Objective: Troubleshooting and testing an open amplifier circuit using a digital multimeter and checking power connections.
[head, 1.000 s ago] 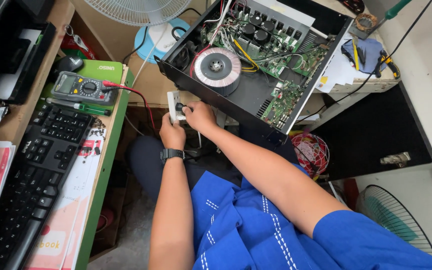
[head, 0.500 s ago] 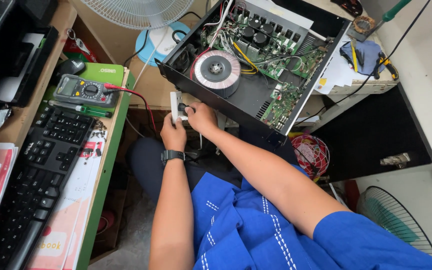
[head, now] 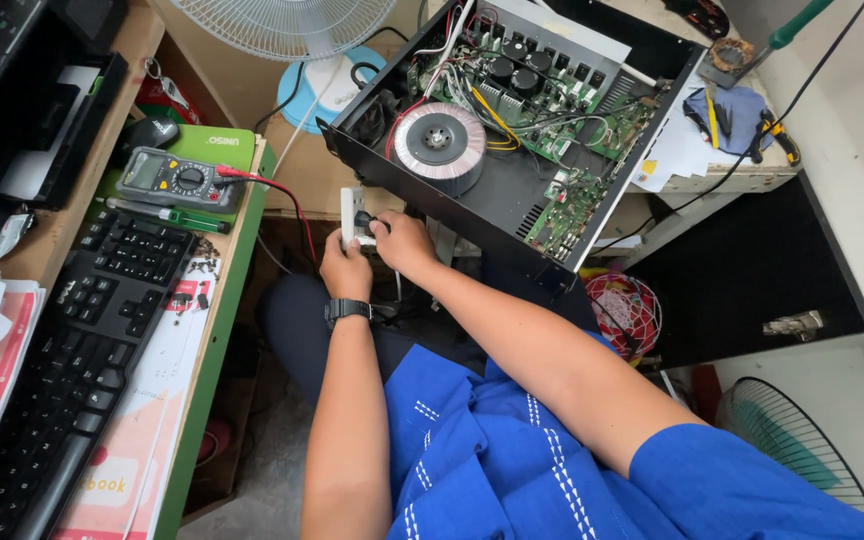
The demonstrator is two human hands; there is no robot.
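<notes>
- The white power strip [head: 348, 213] is held upright, long axis near vertical, just below the near-left corner of the open black chassis [head: 492, 195].
- The left hand [head: 345, 268] grips the strip's lower end; the right hand [head: 402, 243] pinches a black plug [head: 365, 219] against its face.
- The chassis overhangs both hands, its round toroidal transformer [head: 439, 146] close above.
- On the desk's right edge lies a multimeter [head: 169, 181], its red lead [head: 287, 205] trailing toward the strip; a keyboard [head: 72, 340] sits nearer.

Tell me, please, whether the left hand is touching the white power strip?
Touching: the head view shows the left hand with its fingers wrapped around the lower end of the white power strip, while the right hand holds a black plug against it.
</notes>
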